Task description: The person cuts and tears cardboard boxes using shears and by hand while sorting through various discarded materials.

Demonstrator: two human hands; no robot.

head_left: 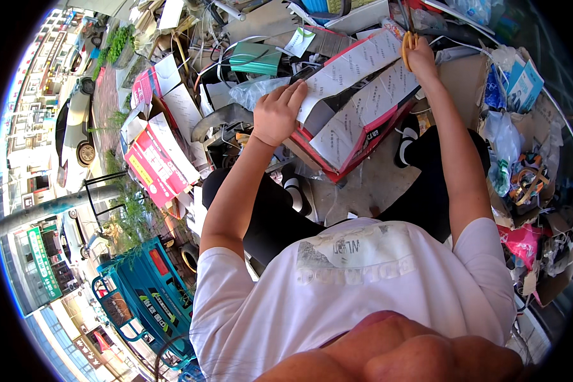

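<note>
A long red and white cardboard box [375,89] lies at an angle between my feet, its pale printed flaps folded outward. My left hand [277,114] grips the box's left end, with fingers bent over the edge of the upper flap. At the box's far right corner, my right hand [420,58] is closed around the orange-yellow handles of a pair of scissors [407,52]. The blades point away from me; whether they touch the box, I cannot tell.
Flattened cardboard and scrap surround me. A red and white carton [159,159] stands to the left, near a green box [256,58]. Plastic bags [504,143] and a blue package [524,86] lie right. Further left are a blue cargo tricycle [149,299] and a parked car [76,130].
</note>
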